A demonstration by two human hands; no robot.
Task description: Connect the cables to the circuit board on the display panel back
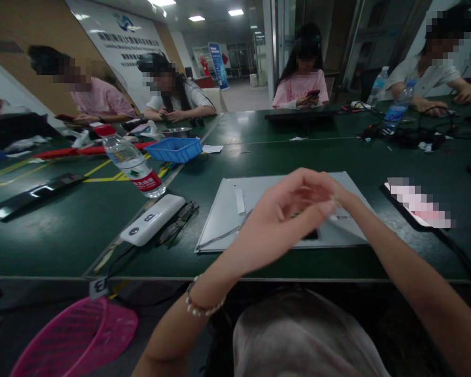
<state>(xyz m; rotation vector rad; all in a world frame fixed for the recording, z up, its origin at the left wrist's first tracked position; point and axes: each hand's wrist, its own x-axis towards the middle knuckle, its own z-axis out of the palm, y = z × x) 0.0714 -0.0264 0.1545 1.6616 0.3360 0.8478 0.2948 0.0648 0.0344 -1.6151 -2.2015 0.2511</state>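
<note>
My left hand (275,222) is raised over a pale grey board (220,214), wrist wearing a beaded bracelet (204,306). Its thumb stretches right and its fingers curve above, with no object visible between them. My right hand (325,183) meets it at the fingertips; its own fingers are mostly hidden and blurred. On the board lie a small white strip (240,201) and a thin grey stick-like piece (223,236). Part of a dark item (311,235) shows beneath my left hand.
Left of the board are folded glasses (177,224), a white power bank (154,220), a water bottle (135,167) and a blue tray (175,152). A phone (416,207) lies right. A pink basket (78,335) stands below the table edge. Several people sit opposite.
</note>
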